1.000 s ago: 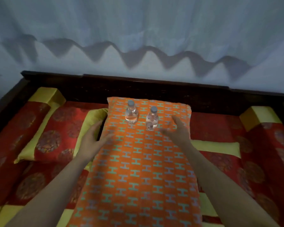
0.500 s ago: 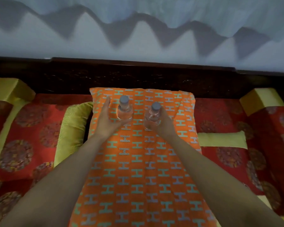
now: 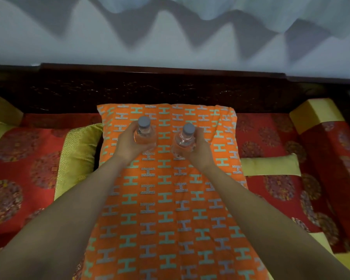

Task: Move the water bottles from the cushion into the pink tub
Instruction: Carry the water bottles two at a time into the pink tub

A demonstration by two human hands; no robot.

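Observation:
Two small clear water bottles with grey caps stand upright near the far end of a long orange cushion (image 3: 170, 209) patterned with teal and grey H shapes. My left hand (image 3: 127, 145) is wrapped around the left bottle (image 3: 144, 131). My right hand (image 3: 198, 150) is wrapped around the right bottle (image 3: 186, 138). Whether the bottles are touching the cushion or raised just above it, I cannot tell. No pink tub is in view.
The cushion lies on a red and gold patterned sofa seat (image 3: 24, 168) with a dark carved wooden backrest (image 3: 170, 87). A yellow pillow (image 3: 77, 158) lies left of the cushion, a yellow bolster (image 3: 271, 164) right of it. A pale curtain hangs behind.
Both hands reached forward over the cushion and closed around the bottles, left hand on the left bottle, right hand on the right one. The camera moved closer and tilted down.

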